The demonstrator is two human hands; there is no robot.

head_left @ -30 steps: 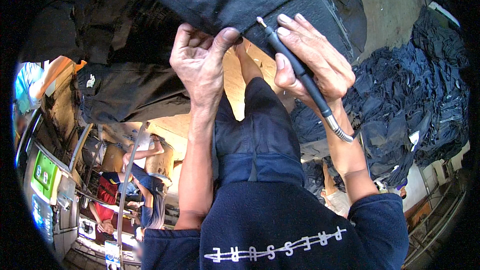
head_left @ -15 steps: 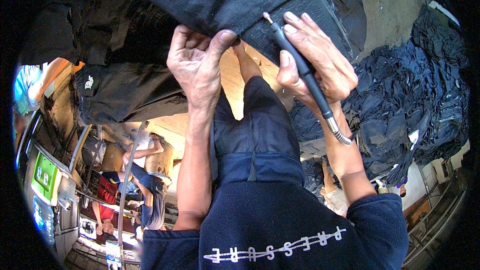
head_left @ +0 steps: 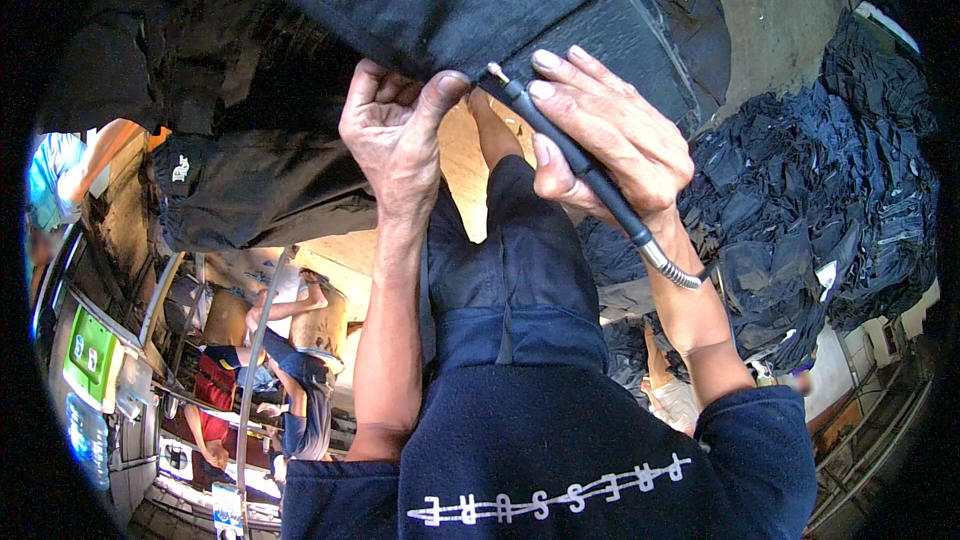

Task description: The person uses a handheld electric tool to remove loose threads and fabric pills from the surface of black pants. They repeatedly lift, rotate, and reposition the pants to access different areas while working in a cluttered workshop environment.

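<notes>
Dark cloth (head_left: 440, 5), which looks like a garment leg, is stretched over a flat black board (head_left: 598, 35) at the top. My left hand (head_left: 398, 145) is closed, pinching the cloth's near edge between thumb and fingers. In my right hand (head_left: 625, 145) is a slim black pen-shaped handpiece (head_left: 572, 148), with a small pale tip and a springy metal cable end. Its tip sits just right of my left thumb, close to the cloth's edge; whether it touches cannot be made out. My right fingers lie along the handpiece, the thumb beneath it.
Black garments (head_left: 265, 185) hang or lie at the left, one with a small white mark. A large heap of dark garments (head_left: 790, 210) fills the right side. Other people (head_left: 300, 380) sit at the lower left, near a metal pole (head_left: 250, 370) and a green container (head_left: 90, 355).
My right hand has moved left and slightly down, bringing the handpiece's tip close to my left thumb. My left hand keeps its pinch and has shifted slightly down; the cloth has hardly moved.
</notes>
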